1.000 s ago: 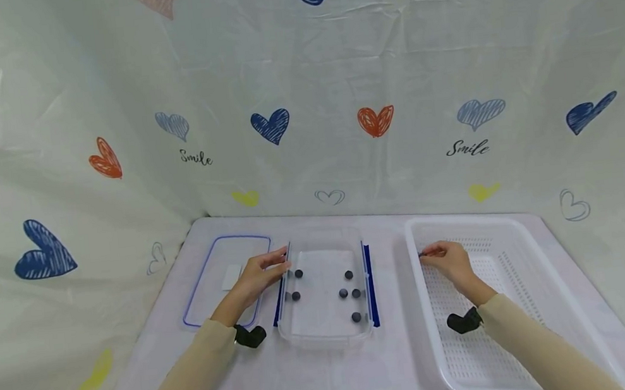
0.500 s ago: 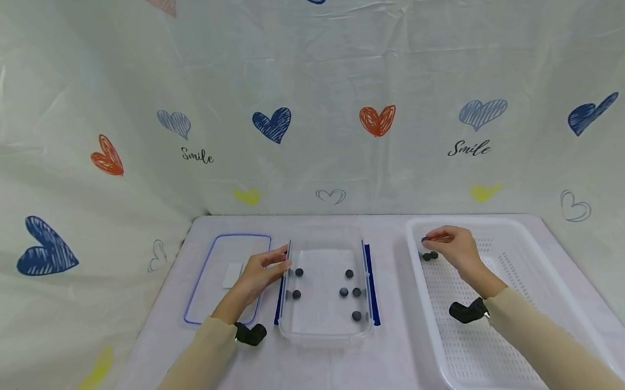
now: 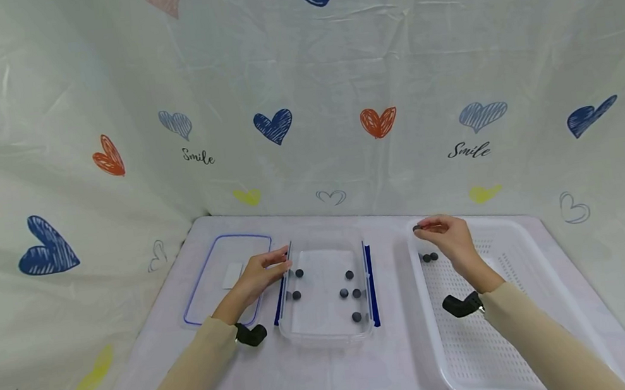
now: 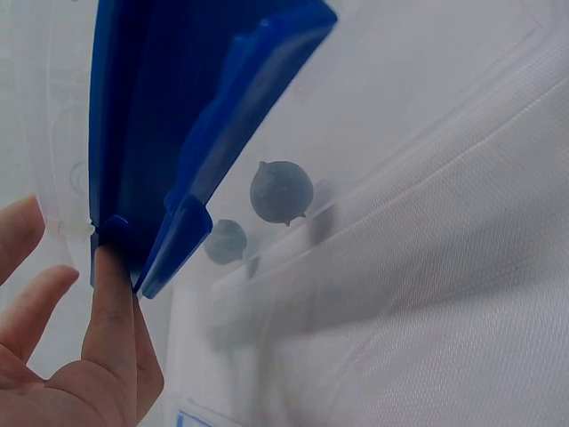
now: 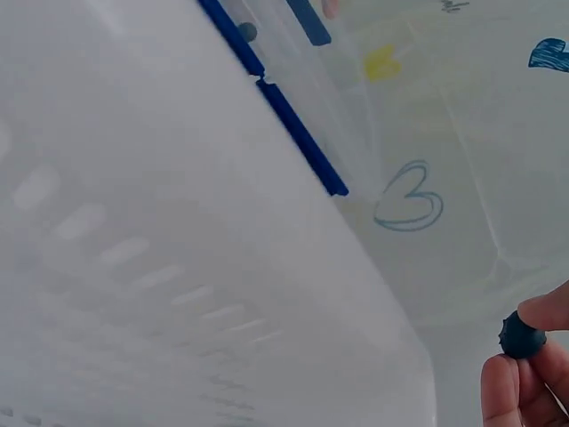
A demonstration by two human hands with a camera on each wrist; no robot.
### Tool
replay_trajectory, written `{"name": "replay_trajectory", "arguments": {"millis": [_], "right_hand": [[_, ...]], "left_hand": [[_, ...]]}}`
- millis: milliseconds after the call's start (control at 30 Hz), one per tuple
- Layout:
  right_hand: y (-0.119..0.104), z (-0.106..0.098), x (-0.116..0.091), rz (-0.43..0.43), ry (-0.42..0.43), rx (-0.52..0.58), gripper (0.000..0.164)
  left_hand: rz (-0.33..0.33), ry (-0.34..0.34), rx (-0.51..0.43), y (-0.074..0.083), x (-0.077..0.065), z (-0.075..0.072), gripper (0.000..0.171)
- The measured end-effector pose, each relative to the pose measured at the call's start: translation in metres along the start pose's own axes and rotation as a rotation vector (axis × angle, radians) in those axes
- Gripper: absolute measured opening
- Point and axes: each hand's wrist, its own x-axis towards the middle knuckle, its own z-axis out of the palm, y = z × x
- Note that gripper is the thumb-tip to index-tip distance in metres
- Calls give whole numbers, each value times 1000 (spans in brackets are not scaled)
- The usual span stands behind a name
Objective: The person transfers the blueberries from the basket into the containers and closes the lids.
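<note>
My right hand (image 3: 447, 238) is raised over the far left rim of the white perforated basket (image 3: 438, 359). Its thumb and fingertips pinch a small dark blue ball (image 5: 523, 336) with tiny nubs along its edge. Below it, a pair of similar dark balls (image 3: 430, 257) lies inside the basket. My left hand (image 3: 258, 277) rests at the left side of a clear plastic box (image 3: 328, 339), fingers fairly straight. One fingertip touches the box's hanging blue clip flap (image 4: 169, 151) in the left wrist view. Several dark balls (image 3: 349, 275) lie spread inside the box.
A clear lid with a blue rim (image 3: 210, 256) lies left of the box, partly behind my left hand. The box's right blue flap (image 3: 372, 287) sticks out toward the basket. A hanging sheet printed with hearts (image 3: 298, 63) borders the table's back and left.
My right hand has lifted from the basket floor with one ball and moved up and left to the rim, uncovering two balls beneath. My left hand stays at the box.
</note>
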Motion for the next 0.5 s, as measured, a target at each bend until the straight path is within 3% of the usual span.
{"name": "replay_trajectory", "arguments": {"millis": [233,500], "right_hand": [[-16,12,2,-44,-54,98,32],[-38,29,0,-54,-126,126,31]], "left_hand": [[-9,-1,-5,7,-3,1,54],[-3,-1,2,3,-2,1,56]]}}
